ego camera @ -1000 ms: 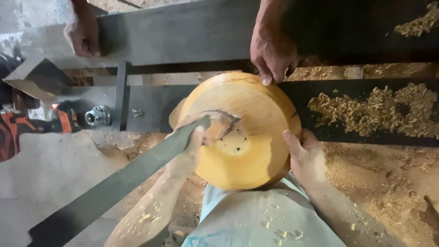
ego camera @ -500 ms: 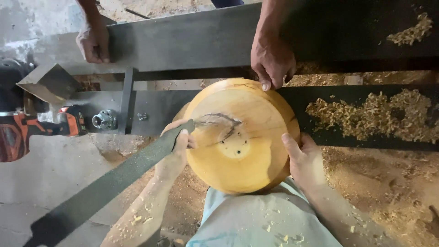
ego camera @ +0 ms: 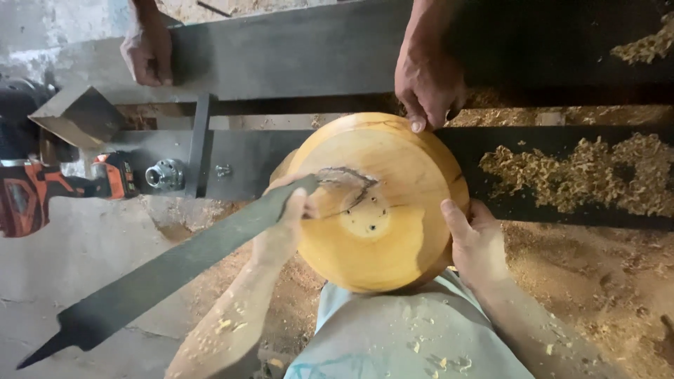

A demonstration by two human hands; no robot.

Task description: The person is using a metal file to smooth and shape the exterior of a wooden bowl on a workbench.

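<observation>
Wooden disc (ego camera: 379, 203) between both hands, touching.

Yellow wooden disc (ego camera: 382, 203); dark grey file (ego camera: 168, 270); orange-black drill (ego camera: 42, 193).
</observation>
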